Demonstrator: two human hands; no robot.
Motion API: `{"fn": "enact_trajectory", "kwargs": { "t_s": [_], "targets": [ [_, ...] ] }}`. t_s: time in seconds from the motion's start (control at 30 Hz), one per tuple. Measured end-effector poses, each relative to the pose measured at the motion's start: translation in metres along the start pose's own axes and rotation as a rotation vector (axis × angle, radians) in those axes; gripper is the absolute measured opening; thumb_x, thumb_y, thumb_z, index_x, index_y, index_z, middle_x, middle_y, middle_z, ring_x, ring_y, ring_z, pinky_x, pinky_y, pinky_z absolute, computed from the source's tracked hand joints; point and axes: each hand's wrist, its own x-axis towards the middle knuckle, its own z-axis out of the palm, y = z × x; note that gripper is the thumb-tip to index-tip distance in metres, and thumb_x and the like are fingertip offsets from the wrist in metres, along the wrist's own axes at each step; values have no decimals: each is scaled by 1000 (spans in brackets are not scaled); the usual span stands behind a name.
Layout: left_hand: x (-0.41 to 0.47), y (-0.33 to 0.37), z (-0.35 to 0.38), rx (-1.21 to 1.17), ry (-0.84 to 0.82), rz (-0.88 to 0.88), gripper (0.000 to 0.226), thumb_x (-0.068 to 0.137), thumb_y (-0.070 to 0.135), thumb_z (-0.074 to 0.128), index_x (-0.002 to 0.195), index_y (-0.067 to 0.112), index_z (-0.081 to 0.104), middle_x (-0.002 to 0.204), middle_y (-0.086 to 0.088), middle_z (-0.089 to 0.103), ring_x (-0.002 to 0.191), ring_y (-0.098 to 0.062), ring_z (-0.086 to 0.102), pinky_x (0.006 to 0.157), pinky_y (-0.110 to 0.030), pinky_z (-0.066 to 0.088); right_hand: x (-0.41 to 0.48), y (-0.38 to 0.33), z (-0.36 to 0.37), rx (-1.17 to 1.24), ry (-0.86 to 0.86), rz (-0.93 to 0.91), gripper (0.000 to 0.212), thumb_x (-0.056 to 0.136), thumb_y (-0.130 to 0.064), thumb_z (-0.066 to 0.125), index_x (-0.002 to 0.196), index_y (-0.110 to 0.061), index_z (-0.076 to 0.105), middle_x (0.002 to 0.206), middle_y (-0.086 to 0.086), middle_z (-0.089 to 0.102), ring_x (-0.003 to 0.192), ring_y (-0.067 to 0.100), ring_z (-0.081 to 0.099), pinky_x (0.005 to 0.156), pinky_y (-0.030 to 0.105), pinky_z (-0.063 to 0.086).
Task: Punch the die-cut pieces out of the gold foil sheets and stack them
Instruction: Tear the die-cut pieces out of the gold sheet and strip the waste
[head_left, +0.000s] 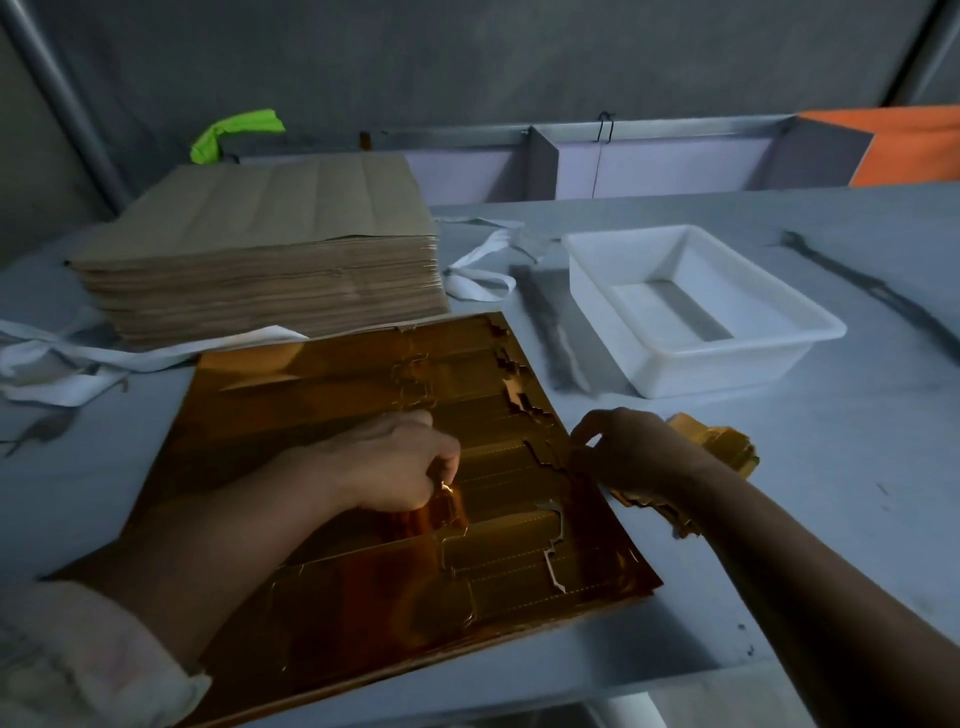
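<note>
The left hand pinches a die-cut piece up from the gold foil sheet beneath, and the right hand, just beside, clasps the stack — seemingly ready to add it.

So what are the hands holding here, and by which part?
The left hand pinches a half-lifted die-cut piece by its top edge; the right hand pinches the foil sheet at its right edge.

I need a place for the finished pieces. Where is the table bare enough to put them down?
Bare table lies right of the gold pile, nearer than the white tub. Another patch is left of the gold foil sheet, below the white strips. Behind the sheet it is crowded.
</note>
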Motion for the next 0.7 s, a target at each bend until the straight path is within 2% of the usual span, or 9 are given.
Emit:
{"fn": "enact_trajectory", "kwargs": {
  "t_s": [0.07,0.17,0.23,0.33,0.43,0.5,0.63,0.7],
  "targets": [
    [2,-1,3,-4,1,0,32,90,19,60,82,48,50,98,17,39,89,-9,46,62,-19,39,0,-4,5,34,-28,29,34,97,-35,60,126,-17,58,87,-5,55,73,8,57,62,19,49],
    [4,-1,6,-12,15,-9,34,89,15,60,84,47,51,98,17,40,88,-8,46,62,-18,38,2,-10,10,41,-25,69,49,91,-39,67,129,-15,48,84,-4,45,86,17,59,82,33,56],
    [5,-1,8,-15,16,-12,36,88,14,61,83,47,49,98,17,41,87,-8,46,61,-19,38,4,-11,10,52,-41,86,53,90,-36,69,131,-14,44,87,-2,46,89,20,60,83,36,57],
    [6,-2,9,-25,14,-13,39,89,13,61,81,48,47,97,19,40,85,-6,46,60,-18,37,6,-9,6,99,-50,117,47,91,-21,68,130,-13,43,89,0,48,84,21,63,71,31,58],
    [7,-3,8,-26,14,-8,40,89,12,61,82,48,47,96,20,40,83,-4,46,60,-17,36,7,-8,5,126,-36,134,42,93,-10,64,129,-11,44,96,6,54,93,28,66,81,39,60],
    [8,-2,8,-28,9,-8,39,88,11,61,82,47,47,96,18,42,83,-5,46,60,-17,36,7,-8,4,122,-14,139,39,93,-6,62,128,-11,45,103,11,57,93,30,66,80,42,61],
    [10,1,8,-23,3,-19,37,89,10,61,83,44,48,96,16,44,83,-6,47,59,-18,36,7,-8,1,54,19,121,44,92,-8,65,131,-8,45,119,16,57,103,30,63,90,41,57],
    [9,2,8,-23,1,-20,36,89,10,60,84,44,48,96,16,44,83,-6,47,60,-18,36,6,-7,-2,54,16,110,48,92,-12,66,134,-8,43,120,15,57,106,28,61,94,40,54]
  ]
}}
